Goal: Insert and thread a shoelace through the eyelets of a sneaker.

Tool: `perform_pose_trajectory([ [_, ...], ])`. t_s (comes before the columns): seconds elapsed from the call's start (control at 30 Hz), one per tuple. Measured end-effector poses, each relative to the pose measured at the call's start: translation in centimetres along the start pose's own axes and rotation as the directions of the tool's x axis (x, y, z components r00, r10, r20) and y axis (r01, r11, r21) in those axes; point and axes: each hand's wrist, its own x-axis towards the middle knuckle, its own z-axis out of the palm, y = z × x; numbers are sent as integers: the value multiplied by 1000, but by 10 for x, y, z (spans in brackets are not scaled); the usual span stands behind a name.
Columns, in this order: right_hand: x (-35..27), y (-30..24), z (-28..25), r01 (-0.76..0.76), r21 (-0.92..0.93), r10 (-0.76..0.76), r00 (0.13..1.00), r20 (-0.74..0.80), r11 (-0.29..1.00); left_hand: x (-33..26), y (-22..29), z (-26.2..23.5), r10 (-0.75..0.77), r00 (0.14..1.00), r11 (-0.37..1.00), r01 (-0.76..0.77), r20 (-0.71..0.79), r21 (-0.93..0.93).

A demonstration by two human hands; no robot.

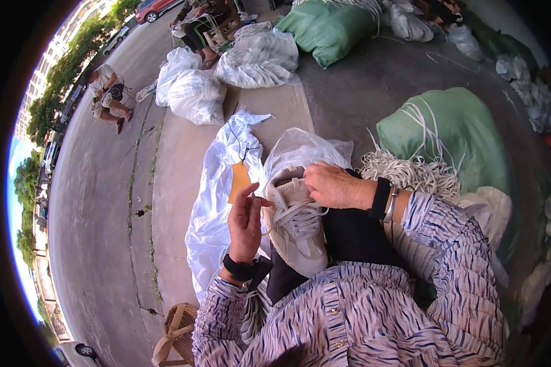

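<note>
A pale beige and white sneaker [298,229] rests on my lap, toe toward me, with white shoelaces [297,214] crossing its front. My right hand [337,186] is closed in a pinch at the right eyelet edge near the tongue, on what looks like the shoelace; its fingertips partly hide it. At the shoe's left side, my left hand [245,223] has its fingers curled upward and apart from the thumb, which reaches toward the laces. Beyond the shoe lies a clear plastic bag [306,147]. Left of it spreads a white plastic sheet [211,214] bearing an orange tag [240,181].
A heap of white laces [410,174] lies against a green sack [453,134] on my right. Filled white bags [196,95] and another green sack [324,27] stand ahead. One person [109,95] squats at far left; a woven stool [180,333] stands at lower left.
</note>
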Motion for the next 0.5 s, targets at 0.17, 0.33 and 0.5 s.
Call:
perform_pose_trajectory([
  [0.17, 23, 37, -31, -96, 873, 548, 810, -211, 478, -3, 3, -5, -58, 998, 996, 58, -8, -72],
  [0.33, 7, 53, -13, -278, 651, 428, 900, -79, 706, -2, -1, -10, -293, 946, 934, 314, 135, -172],
  [0.5, -33, 22, 22, -111, 262, 146, 982, -116, 959, 1, -9, -2, -131, 981, 986, 144, 140, -83],
])
